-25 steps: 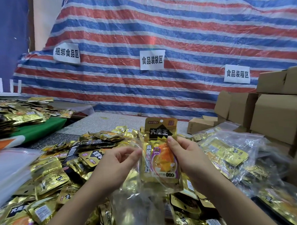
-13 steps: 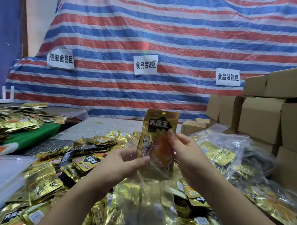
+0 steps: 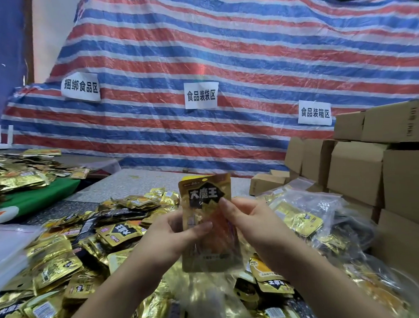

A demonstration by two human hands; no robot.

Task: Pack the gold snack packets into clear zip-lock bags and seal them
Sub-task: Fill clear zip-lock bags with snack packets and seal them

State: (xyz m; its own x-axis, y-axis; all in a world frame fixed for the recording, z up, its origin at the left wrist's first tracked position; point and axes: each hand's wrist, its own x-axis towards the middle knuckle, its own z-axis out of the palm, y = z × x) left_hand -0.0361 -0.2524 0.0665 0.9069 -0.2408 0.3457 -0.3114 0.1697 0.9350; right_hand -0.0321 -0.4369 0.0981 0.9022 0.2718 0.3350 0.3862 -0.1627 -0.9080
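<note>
I hold a gold snack packet (image 3: 205, 200) upright in front of me, its lower part inside a clear zip-lock bag (image 3: 207, 291) that hangs down blurred below my hands. My left hand (image 3: 173, 237) pinches the packet and bag at their left side, thumb across the front. My right hand (image 3: 249, 222) pinches the right side, fingertips on the packet's black label. A heap of loose gold packets (image 3: 71, 256) covers the table beneath and to the left.
Filled clear bags (image 3: 309, 214) lie in a pile at the right. Cardboard boxes (image 3: 358, 174) are stacked along the right edge. A second heap of packets (image 3: 14, 172) sits on a green surface at far left. A striped tarp (image 3: 223, 62) with paper signs hangs behind.
The packet has turned from tilted to upright and faces me squarely, sunk a little deeper into the bag. Both hands stay pinched on it, closer together.
</note>
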